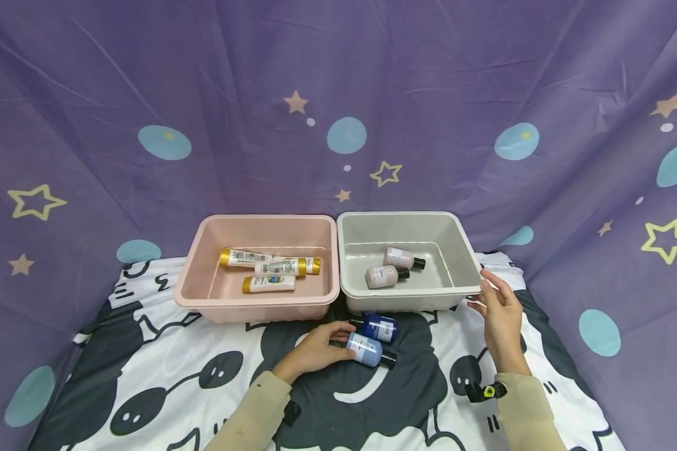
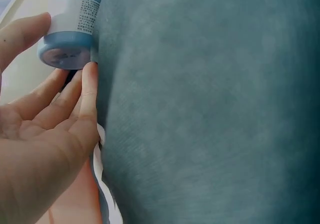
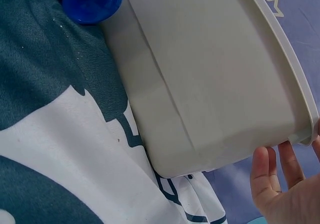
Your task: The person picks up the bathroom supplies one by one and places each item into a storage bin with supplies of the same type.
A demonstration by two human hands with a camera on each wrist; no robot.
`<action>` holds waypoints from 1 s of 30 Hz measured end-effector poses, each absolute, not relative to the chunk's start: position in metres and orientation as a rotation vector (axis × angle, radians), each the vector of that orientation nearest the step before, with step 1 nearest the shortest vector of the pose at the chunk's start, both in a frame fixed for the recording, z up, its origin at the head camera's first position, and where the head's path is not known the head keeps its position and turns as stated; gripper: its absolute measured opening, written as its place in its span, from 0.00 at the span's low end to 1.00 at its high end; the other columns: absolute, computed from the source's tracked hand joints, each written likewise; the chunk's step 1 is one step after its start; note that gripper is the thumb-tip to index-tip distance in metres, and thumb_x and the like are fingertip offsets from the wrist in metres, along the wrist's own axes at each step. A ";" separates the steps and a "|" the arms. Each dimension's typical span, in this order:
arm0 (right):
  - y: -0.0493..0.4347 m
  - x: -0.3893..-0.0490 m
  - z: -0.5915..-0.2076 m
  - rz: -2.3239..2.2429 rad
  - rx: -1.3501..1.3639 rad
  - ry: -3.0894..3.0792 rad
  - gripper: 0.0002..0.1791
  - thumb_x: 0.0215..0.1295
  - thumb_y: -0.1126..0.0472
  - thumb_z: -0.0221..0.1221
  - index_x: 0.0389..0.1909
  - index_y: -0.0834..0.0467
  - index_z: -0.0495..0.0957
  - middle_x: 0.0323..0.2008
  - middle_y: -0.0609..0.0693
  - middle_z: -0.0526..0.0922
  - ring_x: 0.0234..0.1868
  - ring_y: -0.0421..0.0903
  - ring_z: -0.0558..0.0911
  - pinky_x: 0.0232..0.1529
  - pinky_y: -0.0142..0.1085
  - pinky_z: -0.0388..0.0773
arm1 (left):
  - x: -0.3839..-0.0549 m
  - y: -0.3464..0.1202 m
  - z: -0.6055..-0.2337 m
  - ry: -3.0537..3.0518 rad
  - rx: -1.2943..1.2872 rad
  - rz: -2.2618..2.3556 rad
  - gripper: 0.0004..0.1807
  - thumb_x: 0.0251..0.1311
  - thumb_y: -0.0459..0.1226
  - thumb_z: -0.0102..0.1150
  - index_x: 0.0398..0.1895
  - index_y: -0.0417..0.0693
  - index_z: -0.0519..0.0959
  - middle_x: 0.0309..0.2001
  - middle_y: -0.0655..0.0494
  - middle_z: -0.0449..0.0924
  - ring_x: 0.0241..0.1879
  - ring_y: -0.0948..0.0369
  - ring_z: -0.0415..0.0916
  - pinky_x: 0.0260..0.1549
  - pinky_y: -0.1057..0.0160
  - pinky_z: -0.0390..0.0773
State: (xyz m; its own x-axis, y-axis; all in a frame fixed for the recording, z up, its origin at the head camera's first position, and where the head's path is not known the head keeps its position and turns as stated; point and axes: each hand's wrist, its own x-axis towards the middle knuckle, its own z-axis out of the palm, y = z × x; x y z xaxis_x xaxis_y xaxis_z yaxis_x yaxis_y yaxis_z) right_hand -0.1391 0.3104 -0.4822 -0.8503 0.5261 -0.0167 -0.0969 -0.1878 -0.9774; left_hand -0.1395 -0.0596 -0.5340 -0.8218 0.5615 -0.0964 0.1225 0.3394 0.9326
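Observation:
A light blue bottle with a black cap [image 1: 364,349] lies on the patterned cloth, beside a dark blue bottle [image 1: 379,327]. My left hand [image 1: 316,349] is at the light blue bottle's base end. In the left wrist view its thumb touches the side of the light blue bottle [image 2: 72,21], and the other fingers extend loosely by the base. My right hand [image 1: 502,319] touches the right front corner of the grey bin [image 1: 412,294]. The right wrist view shows its fingertips against the grey bin's outer wall [image 3: 210,73], below the rim. Two pale pink bottles [image 1: 382,276] lie inside this bin.
A pink bin [image 1: 256,304] stands just left of the grey one and holds several white tubes with gold caps [image 1: 276,268]. Black-and-white cartoon cloth [image 1: 203,376] covers the surface. A purple curtain [image 1: 259,75] with stars and dots rises behind the bins and along both sides.

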 end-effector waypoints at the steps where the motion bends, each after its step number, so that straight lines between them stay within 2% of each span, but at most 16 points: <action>1: 0.310 -0.139 -0.482 2.086 -0.497 -1.680 0.21 0.70 0.60 0.63 0.62 0.61 0.78 0.42 0.54 0.85 0.36 0.47 0.86 0.35 0.36 0.84 | -0.139 -0.060 -0.534 2.208 0.601 1.486 0.28 0.58 0.40 0.72 0.61 0.41 0.77 0.55 0.50 0.80 0.54 0.52 0.78 0.55 0.51 0.76; 9: 0.311 -0.139 -0.484 2.089 -0.492 -1.666 0.20 0.70 0.60 0.63 0.60 0.60 0.79 0.41 0.55 0.85 0.36 0.47 0.86 0.35 0.36 0.84 | -0.137 -0.058 -0.532 2.194 0.550 1.553 0.28 0.55 0.37 0.74 0.59 0.40 0.78 0.53 0.48 0.80 0.52 0.51 0.79 0.54 0.48 0.76; 18: 0.311 -0.141 -0.483 2.102 -0.490 -1.643 0.19 0.71 0.62 0.62 0.60 0.61 0.79 0.40 0.55 0.85 0.34 0.47 0.86 0.33 0.36 0.84 | -0.133 -0.054 -0.528 2.155 0.450 1.645 0.27 0.53 0.38 0.76 0.56 0.40 0.79 0.48 0.49 0.82 0.47 0.54 0.82 0.47 0.58 0.81; 25: 0.311 -0.140 -0.482 2.109 -0.515 -1.658 0.19 0.70 0.61 0.63 0.60 0.60 0.79 0.40 0.54 0.85 0.34 0.45 0.86 0.32 0.35 0.83 | -0.130 -0.051 -0.526 2.064 0.347 1.765 0.28 0.53 0.34 0.75 0.57 0.35 0.78 0.48 0.47 0.82 0.46 0.51 0.82 0.44 0.58 0.82; 30: 0.311 -0.140 -0.481 2.104 -0.504 -1.654 0.20 0.70 0.62 0.62 0.61 0.62 0.78 0.40 0.54 0.85 0.34 0.47 0.86 0.31 0.35 0.83 | -0.127 -0.051 -0.521 2.026 0.322 1.802 0.28 0.52 0.35 0.76 0.56 0.35 0.78 0.47 0.46 0.82 0.45 0.53 0.82 0.41 0.59 0.82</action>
State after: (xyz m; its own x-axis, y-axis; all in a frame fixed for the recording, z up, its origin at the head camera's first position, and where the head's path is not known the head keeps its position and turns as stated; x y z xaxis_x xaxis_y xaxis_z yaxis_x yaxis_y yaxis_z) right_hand -0.1397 0.3106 -0.4811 -0.8481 0.5292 -0.0270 -0.0987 -0.2079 -0.9732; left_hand -0.1269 -0.0509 -0.5212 -0.8902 0.4310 -0.1474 -0.0961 0.1386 0.9857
